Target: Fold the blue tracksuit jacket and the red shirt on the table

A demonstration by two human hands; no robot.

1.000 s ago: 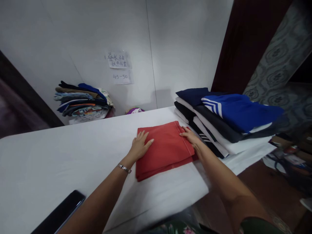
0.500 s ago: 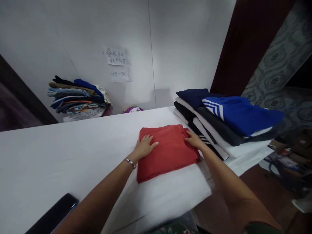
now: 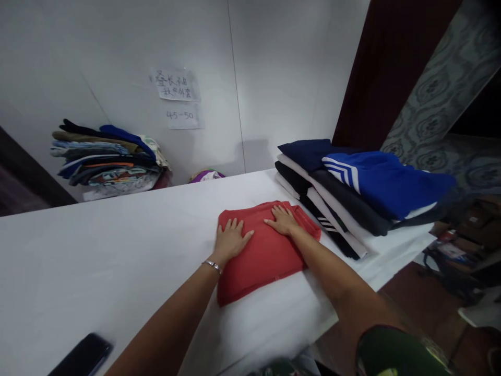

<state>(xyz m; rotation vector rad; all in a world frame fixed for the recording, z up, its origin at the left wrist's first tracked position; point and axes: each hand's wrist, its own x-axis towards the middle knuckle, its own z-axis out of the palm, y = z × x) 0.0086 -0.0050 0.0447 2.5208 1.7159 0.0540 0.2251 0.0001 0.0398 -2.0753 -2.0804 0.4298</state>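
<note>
A folded red garment (image 3: 262,256) lies on the white-covered table (image 3: 117,250) in front of me. My left hand (image 3: 231,241) rests flat on its left part, fingers spread, a silver band on the wrist. Flat on the upper right part of the garment is my right hand (image 3: 282,220), its fingers also spread. A folded flap shows along the garment's right edge, beyond my right hand. Neither hand grips the cloth.
To the right stands a stack of folded dark clothes (image 3: 344,203) with a blue striped garment (image 3: 383,180) on top. Another clothes pile (image 3: 109,156) is at the back left. A black phone (image 3: 84,355) lies front left. Paper signs (image 3: 178,86) hang on the wall.
My right hand has moved left from the garment's right edge onto its top and now lies flat. My left hand stays on the left part. The view has shifted slightly.
</note>
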